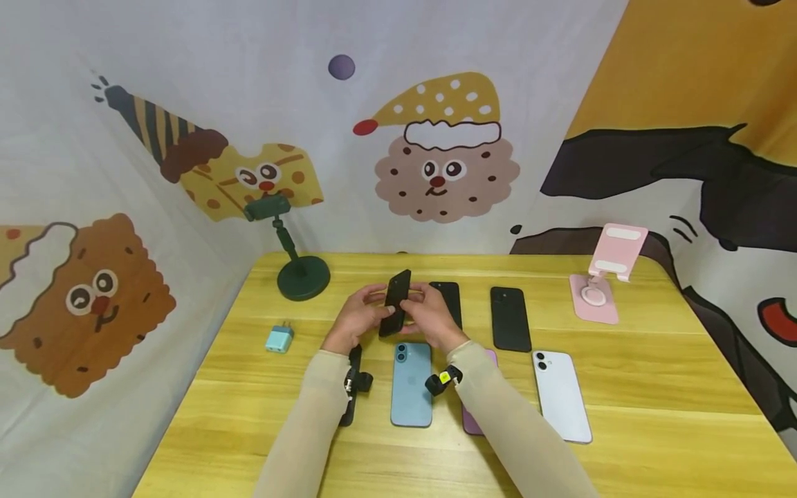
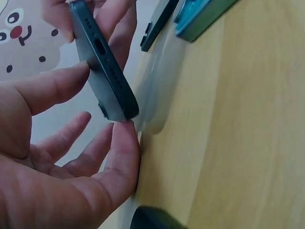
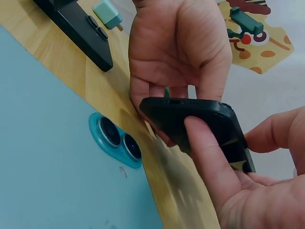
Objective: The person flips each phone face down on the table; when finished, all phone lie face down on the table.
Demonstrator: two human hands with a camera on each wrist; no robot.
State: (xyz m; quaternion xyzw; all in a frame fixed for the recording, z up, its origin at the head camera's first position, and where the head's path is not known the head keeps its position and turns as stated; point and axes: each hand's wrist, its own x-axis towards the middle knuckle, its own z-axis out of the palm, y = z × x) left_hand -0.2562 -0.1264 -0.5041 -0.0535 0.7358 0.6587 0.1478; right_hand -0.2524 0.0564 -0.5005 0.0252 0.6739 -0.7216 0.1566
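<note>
Both hands hold a black smartphone tilted up over the table. My left hand grips one side of it; in the left wrist view its thumb rests on the phone's face and fingertips touch a corner. On the other side, my right hand holds the phone with its thumb across the flat face. The charging port edge of the phone shows in the left wrist view. A light blue phone lies camera side up just below the hands. Another black phone is partly hidden behind the right hand.
Under the left forearm lies a dark phone, under the right a purple phone. Farther right are a black phone and a white phone. A green stand, teal charger and pink stand stand around.
</note>
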